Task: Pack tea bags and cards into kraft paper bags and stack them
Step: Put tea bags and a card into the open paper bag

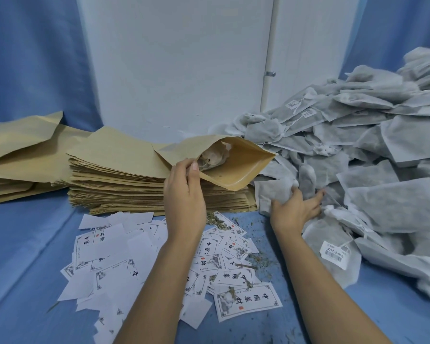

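Clearly the biggest risk is the heap of tea bags, which slopes steeply down towards the right hand. Pulling one from its near foot could bring others sliding onto the tabletop, and their strings look tangled enough to drag a neighbour along.

Next, the stack of kraft bags supports the open kraft bag. A hard push into its mouth could skew the top sheets.

The open kraft bag is held only by its upper lip, so it may sag shut or crease before the next piece goes in.

The cards lie scattered under both forearms, where a sleeveless arm could sweep them. Loose tea crumbs on them suggest the tea bags leak when squeezed.

The left hand pinches the open kraft bag's lip, with the mouth facing right and some filling already inside. The right hand, well apart from it, clutches one tea bag at the heap's edge, just below and right of that mouth.
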